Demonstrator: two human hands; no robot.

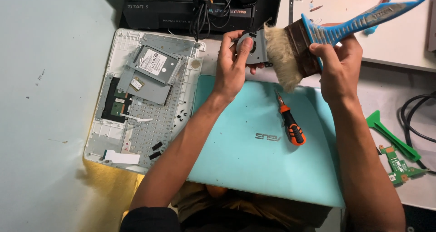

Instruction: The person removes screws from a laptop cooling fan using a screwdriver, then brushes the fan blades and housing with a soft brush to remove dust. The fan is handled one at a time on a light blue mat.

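cooling fan (252,48), a small grey metal unit with a round hub, sits in the left hand (232,64) above the far edge of the turquoise laptop lid (254,154), held up off the surface rather than resting on it. the left hand's fingers are curled around the fan's left side, thumb across the hub, pinching it firmly. directly to the fan's right, touching it, are the pale bristles of a wide paintbrush (299,50); the right hand (338,64) is closed around the brush's ferrule and the base of its blue handle. the brush's long axis runs from the bristles at the fan up and away to the right, the handle tip reaching toward the far right corner of the view. so the fan lies left of the right hand and between both hands, with the left hand the one on it.

below the hands, an orange and black screwdriver (290,123) lies on the lid, well apart from the fan. to the left, an opened white laptop base (141,95) with a metal drive bracket rests on the table, near the left forearm. a green pry tool (390,134) and a small green circuit board (399,164) lie by the right edge, beside black cables. dark boxes stand along the far edge behind the fan, leaving little room that way; there is more room over the lid.
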